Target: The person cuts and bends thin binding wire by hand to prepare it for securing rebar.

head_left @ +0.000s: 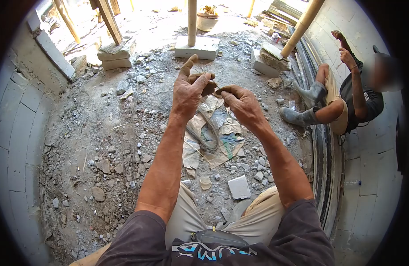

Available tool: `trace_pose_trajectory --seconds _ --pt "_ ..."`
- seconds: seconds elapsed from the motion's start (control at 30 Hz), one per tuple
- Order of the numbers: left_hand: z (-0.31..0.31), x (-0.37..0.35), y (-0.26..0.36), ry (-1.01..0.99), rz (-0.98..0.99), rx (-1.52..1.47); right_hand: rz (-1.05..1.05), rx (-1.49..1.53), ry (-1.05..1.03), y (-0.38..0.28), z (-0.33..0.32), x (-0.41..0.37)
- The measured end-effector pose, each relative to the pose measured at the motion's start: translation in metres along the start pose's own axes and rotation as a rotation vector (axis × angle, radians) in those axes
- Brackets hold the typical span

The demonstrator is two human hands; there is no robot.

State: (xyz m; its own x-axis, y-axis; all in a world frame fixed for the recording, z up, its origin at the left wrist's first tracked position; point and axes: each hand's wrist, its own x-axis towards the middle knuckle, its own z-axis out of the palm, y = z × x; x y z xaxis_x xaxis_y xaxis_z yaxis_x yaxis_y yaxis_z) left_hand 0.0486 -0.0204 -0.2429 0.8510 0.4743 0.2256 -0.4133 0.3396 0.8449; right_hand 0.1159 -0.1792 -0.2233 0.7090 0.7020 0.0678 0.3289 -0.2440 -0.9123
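Note:
My left hand (192, 91) is raised in front of me, index finger pointing up, thumb and other fingers pinched together. Close beside it on the right, my right hand (243, 105) pinches with thumb and forefinger. Between the two pinches runs a thin wire-like strand (217, 88), mostly covered by the fingers. Beneath the hands, a looped grey bundle of strands (212, 133) lies on a torn, crumpled sack (226, 153) on the ground.
Rubble (109, 168) covers the ground. A white block (239, 188) lies near my legs. Wooden posts (192, 22) stand on concrete blocks (197, 48) ahead. At right, a person in rubber boots (300, 116) sits by the wall beside long dark strips (322, 177). A bucket (207, 21) stands at the back.

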Motion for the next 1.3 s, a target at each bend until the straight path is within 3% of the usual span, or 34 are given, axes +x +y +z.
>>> trace_pose_trajectory --seconds 0.27,0.37,0.43,0.57,0.63,0.7,0.73,0.83,0.93,1.03,1.1,1.17,1.2,1.27,1.3 --pt "-0.003 -0.001 0.005 0.065 -0.167 -0.107 -0.049 -0.029 -0.002 -0.007 0.001 0.000" --pt "-0.021 0.009 0.006 0.174 -0.162 -0.129 -0.102 -0.218 -0.040 -0.016 -0.011 -0.001" --pt "-0.042 0.016 0.007 0.364 -0.153 -0.200 -0.066 -0.345 -0.214 -0.016 -0.025 -0.001" --pt "-0.087 0.023 0.003 0.518 -0.110 -0.291 0.347 0.336 -0.669 -0.035 -0.024 -0.031" --pt "-0.087 0.024 0.009 0.494 -0.168 -0.312 0.378 0.222 -0.864 -0.033 -0.005 -0.037" --pt "-0.074 0.016 0.024 0.365 -0.206 -0.282 0.118 -0.247 -0.800 0.027 0.016 -0.020" --pt "-0.067 0.009 0.035 0.312 -0.222 -0.210 0.176 -0.403 -0.648 0.052 0.013 -0.011" --pt "-0.067 0.002 0.041 0.185 -0.236 0.065 0.396 -0.309 -0.089 0.040 -0.008 0.002" --pt "-0.084 0.000 0.040 0.419 -0.193 0.336 0.222 0.162 -0.019 0.042 -0.032 0.019" --pt "-0.115 0.015 0.009 0.576 -0.093 0.462 0.253 0.447 -0.482 -0.008 -0.014 -0.009" --pt "-0.123 0.022 -0.006 0.639 -0.030 0.513 0.236 0.276 -0.729 -0.018 0.018 -0.035" --pt "-0.094 0.014 0.016 0.580 -0.090 0.287 -0.002 0.026 -0.874 0.033 0.043 -0.033" --pt "-0.082 0.009 0.024 0.542 -0.136 0.161 -0.068 0.353 -0.932 0.080 0.049 -0.021" --pt "-0.077 0.008 0.027 0.439 -0.207 0.009 0.133 -0.275 -0.430 0.084 0.031 -0.016" --pt "-0.078 0.007 0.027 0.399 -0.226 0.024 0.101 -0.291 -0.326 0.120 0.019 0.009"
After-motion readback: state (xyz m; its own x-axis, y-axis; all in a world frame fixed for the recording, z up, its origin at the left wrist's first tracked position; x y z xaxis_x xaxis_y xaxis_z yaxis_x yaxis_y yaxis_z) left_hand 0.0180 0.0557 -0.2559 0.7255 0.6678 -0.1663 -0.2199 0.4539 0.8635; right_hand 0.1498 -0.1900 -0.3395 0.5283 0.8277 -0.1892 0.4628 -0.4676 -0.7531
